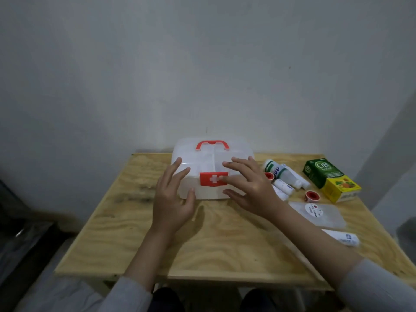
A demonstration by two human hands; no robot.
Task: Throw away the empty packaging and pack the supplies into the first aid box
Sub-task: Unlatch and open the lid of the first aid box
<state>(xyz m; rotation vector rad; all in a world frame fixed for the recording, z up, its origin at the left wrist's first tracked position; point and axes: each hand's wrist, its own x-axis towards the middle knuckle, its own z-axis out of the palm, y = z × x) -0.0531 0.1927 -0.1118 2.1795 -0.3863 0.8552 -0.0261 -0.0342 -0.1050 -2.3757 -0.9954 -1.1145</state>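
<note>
A translucent white first aid box [202, 158] with a red handle and a red cross latch stands shut at the back middle of the wooden table [225, 244]. My left hand [172, 199] hovers open at the box's front left corner, thumb near its front wall. My right hand [249, 185] is spread open over the box's front right, fingertips close to the red latch. Right of the box lie a white bottle [281, 173], small white tubes [284, 186], two red-centred tape rolls [311, 195], a green and yellow carton [331, 180], a flat clear packet [319, 213] and a white tube [342, 237].
A grey wall rises directly behind the table. Dark plastic-covered things [20, 233] sit on the floor to the left. Bare wood lies in front of the box, between my forearms and to the left.
</note>
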